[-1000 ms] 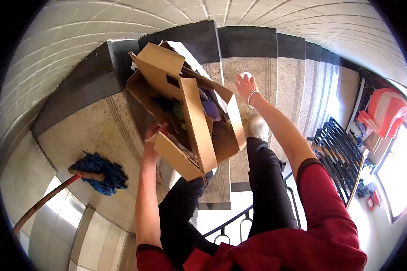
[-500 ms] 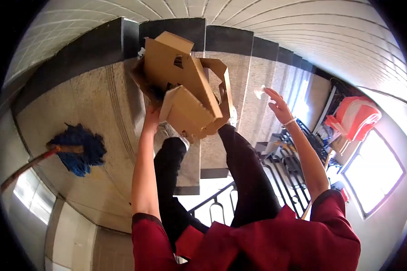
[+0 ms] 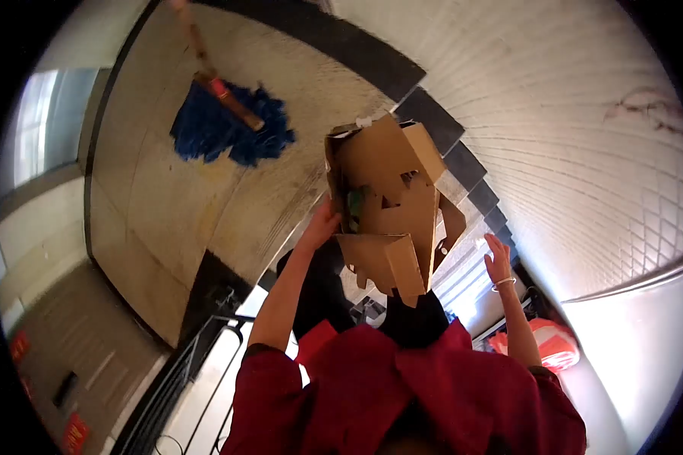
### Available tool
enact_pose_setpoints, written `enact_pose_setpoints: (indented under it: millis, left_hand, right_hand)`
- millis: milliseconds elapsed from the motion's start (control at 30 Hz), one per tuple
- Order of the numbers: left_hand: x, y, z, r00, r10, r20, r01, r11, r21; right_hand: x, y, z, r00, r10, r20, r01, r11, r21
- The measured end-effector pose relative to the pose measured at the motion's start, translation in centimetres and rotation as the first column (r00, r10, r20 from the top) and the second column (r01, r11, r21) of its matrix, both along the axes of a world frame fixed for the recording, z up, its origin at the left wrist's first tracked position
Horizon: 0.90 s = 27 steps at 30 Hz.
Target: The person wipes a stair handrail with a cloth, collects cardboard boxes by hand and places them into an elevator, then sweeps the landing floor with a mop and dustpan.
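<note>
My left hand (image 3: 322, 226) grips the left edge of an open cardboard box (image 3: 387, 163), with its fingers partly hidden at the rim. The box is tilted, its flaps stand apart, and cut-out holes show in its panels. Something green (image 3: 355, 206) is visible inside, too shaded to name. To the right of the box, my right hand (image 3: 498, 259) is held in the air, fingers stretched out, with nothing visible in it. A pale band circles that wrist.
On the landing at the upper left lies a blue mop (image 3: 231, 125) with a wooden handle. Dark-edged stair steps (image 3: 463, 171) run along the tiled wall (image 3: 554, 152). A black metal railing (image 3: 186, 371) stands at the lower left. A red-and-white bundle (image 3: 550, 345) sits at lower right.
My view has turned toward the landing, and the box has come along in my left hand. The small white scrap at my right fingertips is no longer visible there.
</note>
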<state>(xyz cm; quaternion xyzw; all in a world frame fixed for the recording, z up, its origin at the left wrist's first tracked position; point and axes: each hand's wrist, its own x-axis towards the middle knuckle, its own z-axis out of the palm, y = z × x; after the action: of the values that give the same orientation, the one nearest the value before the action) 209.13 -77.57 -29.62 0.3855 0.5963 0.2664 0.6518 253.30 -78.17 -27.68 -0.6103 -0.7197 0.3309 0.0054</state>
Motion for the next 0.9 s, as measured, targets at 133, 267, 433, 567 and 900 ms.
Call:
enact_pose_setpoints:
  millis: [133, 267, 433, 567, 900]
  left_hand:
    - [-5.8, -2.0, 2.4, 0.986, 0.157, -0.049, -0.147, 0.974, 0.174]
    - [-11.6, -3.6, 6.6, 0.918, 0.31, -0.248, -0.276, 0.947, 0.162]
    - [-19.3, -6.2, 15.1, 0.816, 0.548, -0.183, -0.5, 0.828, 0.251]
    - [-25.1, -10.8, 14.9, 0.608, 0.793, 0.04, -0.789, 0.597, 0.144]
    - [-38.3, -16.5, 20.7, 0.051, 0.979, 0.195, -0.999, 0.047, 0.024]
  right_hand:
    - [-4.3, 4.2, 3.7, 0.992, 0.117, 0.048, -0.118, 0.993, 0.025]
    - [-8.4, 7.5, 8.4, 0.969, 0.243, 0.044, -0.246, 0.966, 0.077]
    - [-14.5, 11.2, 13.6, 0.944, 0.314, 0.103, -0.323, 0.942, 0.093]
    - [-21.1, 13.3, 19.2, 0.959, 0.283, 0.025, -0.279, 0.922, 0.268]
    - [-40.6, 21.4, 25.7, 0.97, 0.191, -0.151, -0.15, 0.957, 0.249]
